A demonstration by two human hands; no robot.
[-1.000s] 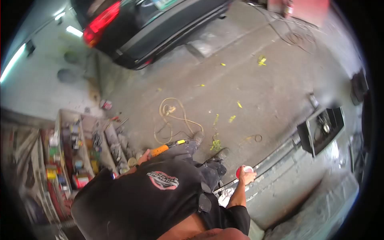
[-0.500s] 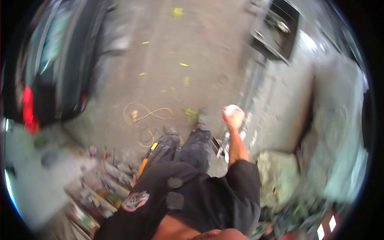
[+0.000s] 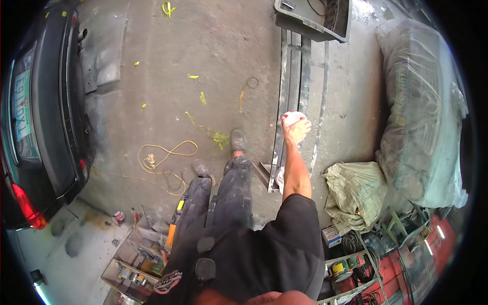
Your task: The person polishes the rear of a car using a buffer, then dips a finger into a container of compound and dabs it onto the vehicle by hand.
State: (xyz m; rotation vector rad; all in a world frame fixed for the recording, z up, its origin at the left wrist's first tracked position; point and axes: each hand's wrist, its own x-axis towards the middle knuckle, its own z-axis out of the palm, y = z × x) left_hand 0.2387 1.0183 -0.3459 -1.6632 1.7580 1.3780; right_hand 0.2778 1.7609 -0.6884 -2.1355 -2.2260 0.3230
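My right hand [image 3: 297, 131] grips a round white-and-red item [image 3: 294, 118], fingers spread over its near side, with the arm stretched forward above long metal rails on the floor. Low at the left, my left hand [image 3: 164, 257] shows only in part beside my shirt. It is closed at the near end of a long orange tool [image 3: 171, 236] with a yellow band, which points forward along my left leg.
A dark car [image 3: 51, 117] stands at left. Metal rails [image 3: 292, 76] lead to a grey bin [image 3: 315, 30]. A plastic-wrapped bulk [image 3: 422, 112] and a pale green sack [image 3: 356, 190] lie right. A cord [image 3: 168, 152] lies ahead; shelves [image 3: 134, 249] stand lower left.
The view has turned right, moving the car to the left edge and bringing the sack and right-hand shelving into sight. Both hands keep hold of their items.
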